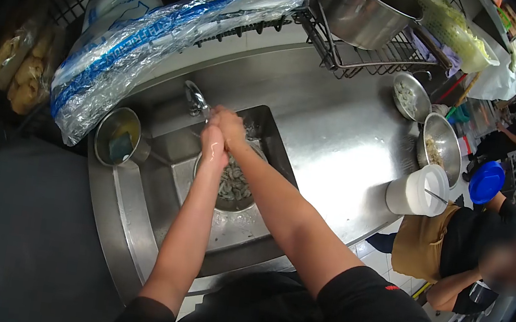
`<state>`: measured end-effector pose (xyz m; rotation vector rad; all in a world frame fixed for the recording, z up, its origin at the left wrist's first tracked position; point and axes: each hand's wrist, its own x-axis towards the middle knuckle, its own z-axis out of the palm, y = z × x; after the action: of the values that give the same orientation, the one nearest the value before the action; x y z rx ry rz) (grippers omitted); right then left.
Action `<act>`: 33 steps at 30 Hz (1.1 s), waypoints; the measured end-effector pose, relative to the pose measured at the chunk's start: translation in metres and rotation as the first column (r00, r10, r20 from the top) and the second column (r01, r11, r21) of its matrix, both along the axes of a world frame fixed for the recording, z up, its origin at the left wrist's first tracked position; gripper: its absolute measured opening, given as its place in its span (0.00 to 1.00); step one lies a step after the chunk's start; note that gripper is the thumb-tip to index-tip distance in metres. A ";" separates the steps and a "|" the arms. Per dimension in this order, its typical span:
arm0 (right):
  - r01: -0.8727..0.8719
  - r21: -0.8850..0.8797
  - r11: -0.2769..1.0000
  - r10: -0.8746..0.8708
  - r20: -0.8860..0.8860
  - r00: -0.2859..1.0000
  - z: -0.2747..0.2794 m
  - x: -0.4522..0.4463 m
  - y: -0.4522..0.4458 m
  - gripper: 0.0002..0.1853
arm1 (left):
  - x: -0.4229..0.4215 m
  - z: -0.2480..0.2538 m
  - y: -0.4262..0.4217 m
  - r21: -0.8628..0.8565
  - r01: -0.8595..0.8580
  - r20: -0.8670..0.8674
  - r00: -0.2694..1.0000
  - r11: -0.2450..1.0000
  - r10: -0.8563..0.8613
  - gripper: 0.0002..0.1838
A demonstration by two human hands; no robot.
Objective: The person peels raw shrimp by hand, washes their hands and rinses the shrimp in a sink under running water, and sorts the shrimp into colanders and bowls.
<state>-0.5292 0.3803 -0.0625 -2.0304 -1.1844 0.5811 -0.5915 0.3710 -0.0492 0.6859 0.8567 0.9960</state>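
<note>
Both my hands are pressed together just below the chrome tap (196,97), above the sink (215,240). My right hand (231,129) curls over my left hand (214,140), whose fingers are mostly hidden. The left wrist looks wet and shiny. Beneath them in the sink sits a round metal bowl (235,209) with grey, curled pieces (235,184) that look like raw shrimp. My forearms cover part of this bowl.
Left of the sink stands a metal pot (104,141) holding a dark green pad. Plastic-wrapped packs (156,43) lie on the rack above. At right are metal bowls (440,136) and a white tub (411,193). A co-worker (455,245) stands beyond the counter.
</note>
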 end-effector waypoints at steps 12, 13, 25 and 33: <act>-0.135 0.232 0.963 0.269 -0.816 0.512 -0.001 -0.003 -0.009 0.17 | 0.004 -0.048 0.051 -0.258 -0.265 0.116 0.946 0.929 0.302 0.08; -0.141 0.230 0.963 0.270 -0.816 0.511 0.003 -0.007 -0.011 0.17 | 0.003 -0.050 0.050 -0.261 -0.270 0.116 0.944 0.927 0.308 0.08; 0.177 0.151 0.973 -0.111 -0.367 0.923 0.032 -0.029 -0.019 0.16 | -0.026 -0.030 0.046 0.689 0.123 -0.647 0.549 0.714 0.530 0.19; 0.053 0.135 0.989 0.088 -0.851 0.518 0.018 -0.019 -0.003 0.10 | -0.040 0.000 0.043 -0.147 0.194 -0.065 0.977 0.970 -0.205 0.12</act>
<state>-0.5484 0.3773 -0.0443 -1.2620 -0.5802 1.2852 -0.6318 0.4142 -0.0491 0.6808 0.8988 0.7248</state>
